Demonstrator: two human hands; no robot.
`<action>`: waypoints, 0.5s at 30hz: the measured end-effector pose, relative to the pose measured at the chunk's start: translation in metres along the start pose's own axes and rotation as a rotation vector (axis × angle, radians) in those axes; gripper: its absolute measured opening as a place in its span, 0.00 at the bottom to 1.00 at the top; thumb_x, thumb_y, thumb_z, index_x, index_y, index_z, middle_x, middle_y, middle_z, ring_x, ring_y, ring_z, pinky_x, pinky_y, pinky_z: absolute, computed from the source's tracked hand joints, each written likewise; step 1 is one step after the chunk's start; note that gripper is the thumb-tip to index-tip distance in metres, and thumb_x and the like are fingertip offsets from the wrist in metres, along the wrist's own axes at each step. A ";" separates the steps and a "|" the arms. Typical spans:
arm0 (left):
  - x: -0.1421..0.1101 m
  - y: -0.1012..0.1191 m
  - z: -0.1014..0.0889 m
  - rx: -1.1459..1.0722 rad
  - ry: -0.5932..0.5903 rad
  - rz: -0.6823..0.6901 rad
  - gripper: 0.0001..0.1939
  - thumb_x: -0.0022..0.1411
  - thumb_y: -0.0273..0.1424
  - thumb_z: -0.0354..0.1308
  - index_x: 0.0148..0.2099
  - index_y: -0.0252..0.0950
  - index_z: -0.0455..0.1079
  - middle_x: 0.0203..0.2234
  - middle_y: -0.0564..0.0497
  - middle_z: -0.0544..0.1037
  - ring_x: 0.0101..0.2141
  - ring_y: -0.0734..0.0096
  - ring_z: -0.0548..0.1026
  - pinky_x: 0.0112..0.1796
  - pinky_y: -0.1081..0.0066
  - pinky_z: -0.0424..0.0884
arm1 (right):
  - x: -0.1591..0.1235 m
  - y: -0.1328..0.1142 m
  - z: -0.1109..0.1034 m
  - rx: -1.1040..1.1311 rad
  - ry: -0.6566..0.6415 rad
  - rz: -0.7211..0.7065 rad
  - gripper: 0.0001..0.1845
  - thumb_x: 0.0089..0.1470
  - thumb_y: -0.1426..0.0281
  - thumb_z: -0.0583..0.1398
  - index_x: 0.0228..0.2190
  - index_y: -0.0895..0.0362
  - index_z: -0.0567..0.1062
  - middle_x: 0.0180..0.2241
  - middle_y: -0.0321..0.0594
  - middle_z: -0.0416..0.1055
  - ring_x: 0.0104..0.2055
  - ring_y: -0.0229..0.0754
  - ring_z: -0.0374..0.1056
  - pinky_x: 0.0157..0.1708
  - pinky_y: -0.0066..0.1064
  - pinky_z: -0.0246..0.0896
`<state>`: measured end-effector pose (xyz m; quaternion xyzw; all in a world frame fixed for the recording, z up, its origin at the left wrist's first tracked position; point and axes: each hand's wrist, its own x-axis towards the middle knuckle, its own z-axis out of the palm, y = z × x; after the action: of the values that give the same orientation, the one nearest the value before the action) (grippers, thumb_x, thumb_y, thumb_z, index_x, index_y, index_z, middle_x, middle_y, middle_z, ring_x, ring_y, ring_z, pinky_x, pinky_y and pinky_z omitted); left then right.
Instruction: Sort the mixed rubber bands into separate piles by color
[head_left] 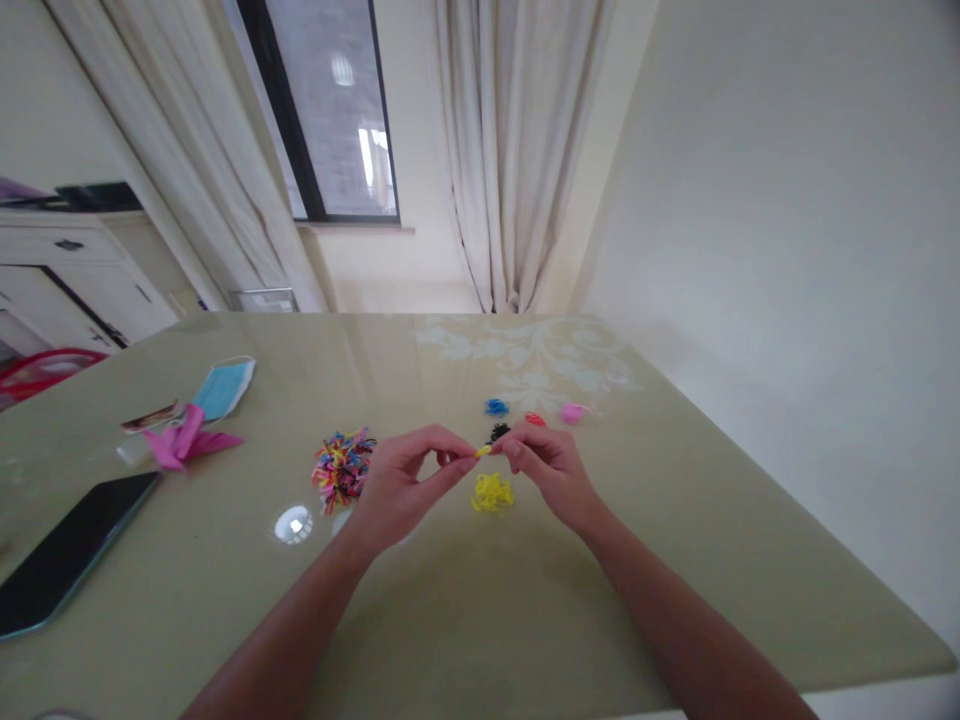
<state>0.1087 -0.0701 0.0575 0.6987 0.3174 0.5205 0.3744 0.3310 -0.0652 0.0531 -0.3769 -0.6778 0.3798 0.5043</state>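
Between the fingertips of my left hand (409, 475) and my right hand (551, 470) is a small yellow band (484, 451), pinched from both sides. It looks like a rubber band or hair tie. Just below it on the table lies a yellow pile (492, 493) of similar bands. Behind my right hand are a black pile (499, 432), partly hidden, a red pile (535, 419), a blue pile (496, 407) and a pink pile (573, 413). A larger mixed-colour heap (343, 470) sits left of my left hand, which covers part of it.
The glossy table (480, 620) reaches back toward the window and curtains. On its left lie a black-screened tablet or phone (79, 550), a pink folded piece (187, 440) and a blue face mask (225, 388). A white wall (810, 250) runs along the right.
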 end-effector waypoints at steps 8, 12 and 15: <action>0.000 0.001 0.006 0.087 -0.096 -0.034 0.06 0.65 0.36 0.67 0.39 0.38 0.82 0.32 0.47 0.84 0.34 0.66 0.78 0.38 0.68 0.73 | -0.004 0.001 0.002 0.032 -0.039 0.025 0.16 0.59 0.55 0.68 0.29 0.55 0.83 0.24 0.37 0.72 0.25 0.38 0.62 0.26 0.31 0.56; 0.005 -0.003 0.002 0.132 -0.056 -0.026 0.08 0.64 0.36 0.68 0.43 0.39 0.82 0.33 0.47 0.83 0.33 0.67 0.77 0.37 0.69 0.73 | 0.001 0.000 -0.006 0.033 0.011 0.003 0.15 0.56 0.55 0.69 0.30 0.54 0.86 0.24 0.38 0.74 0.26 0.38 0.63 0.26 0.31 0.58; 0.001 -0.001 -0.007 0.223 0.137 0.073 0.04 0.64 0.34 0.68 0.38 0.41 0.82 0.29 0.50 0.82 0.31 0.68 0.76 0.36 0.69 0.72 | 0.005 0.001 -0.013 0.077 0.067 0.020 0.13 0.54 0.56 0.71 0.31 0.53 0.88 0.23 0.38 0.73 0.26 0.38 0.63 0.24 0.30 0.59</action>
<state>0.1025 -0.0674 0.0580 0.7099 0.3724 0.5416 0.2529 0.3427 -0.0583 0.0570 -0.3763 -0.6417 0.3978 0.5370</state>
